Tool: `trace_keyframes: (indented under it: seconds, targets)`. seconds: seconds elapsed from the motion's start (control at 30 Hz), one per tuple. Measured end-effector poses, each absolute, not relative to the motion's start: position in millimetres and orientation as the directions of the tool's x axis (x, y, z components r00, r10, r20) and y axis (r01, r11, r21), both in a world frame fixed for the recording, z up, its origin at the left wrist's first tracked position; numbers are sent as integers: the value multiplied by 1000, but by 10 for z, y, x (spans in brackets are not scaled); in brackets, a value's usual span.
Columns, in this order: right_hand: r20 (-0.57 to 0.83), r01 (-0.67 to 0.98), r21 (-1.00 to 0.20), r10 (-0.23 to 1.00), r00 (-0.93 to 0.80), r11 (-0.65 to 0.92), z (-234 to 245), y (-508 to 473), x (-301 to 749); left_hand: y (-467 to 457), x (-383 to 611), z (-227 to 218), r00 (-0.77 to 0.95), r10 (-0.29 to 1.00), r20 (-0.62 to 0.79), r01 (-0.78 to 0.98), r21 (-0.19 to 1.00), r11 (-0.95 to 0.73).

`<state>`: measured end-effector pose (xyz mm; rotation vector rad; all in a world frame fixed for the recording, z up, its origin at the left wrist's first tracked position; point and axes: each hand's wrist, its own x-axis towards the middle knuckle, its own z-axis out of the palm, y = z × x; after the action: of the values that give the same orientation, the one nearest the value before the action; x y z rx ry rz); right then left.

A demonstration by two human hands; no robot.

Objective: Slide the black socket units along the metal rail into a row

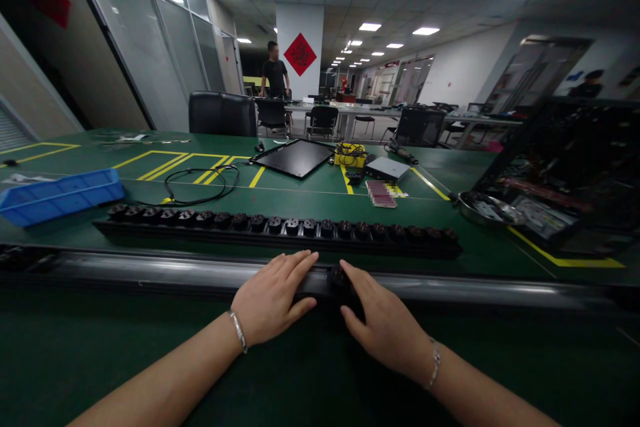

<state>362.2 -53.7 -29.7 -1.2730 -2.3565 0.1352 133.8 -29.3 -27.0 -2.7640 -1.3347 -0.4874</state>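
Across the table in front of me lies a long black metal channel [200,270] with a shiny inner surface. My left hand [267,300] rests on it, palm down, its fingers stretched out and its thumb apart. A round black socket module [339,278] sits in the channel between my hands. My right hand [387,320] holds this module, fingers at its far side and thumb on the near side; part of it is hidden. Just behind lies a second black strip [280,240] with a row of several similar socket modules.
A blue plastic bin [63,195] is at the left, beside a looped black cable [203,187]. Farther back are a flat black panel [297,158], a yellow box [350,155] and a grey box [387,168]. A metal bowl [487,208] stands at the right. A person [275,72] stands in the background.
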Motion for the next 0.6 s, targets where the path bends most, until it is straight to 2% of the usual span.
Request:
trace_keyframes:
  seconds: [0.17, 0.33, 0.6]
  targets:
    - [380, 735, -197, 742, -552, 648, -332, -562, 3541, -282, 1308, -292, 660, 675, 330, 710, 20, -704]
    - [375, 727, -117, 708, -598, 676, -340, -550, 3502, -280, 1322, -317, 784, 546, 295, 593, -101, -799]
    - [361, 832, 27, 770, -526, 555, -356, -439, 3671, -291, 1321, -303, 779, 551, 300, 599, -95, -795]
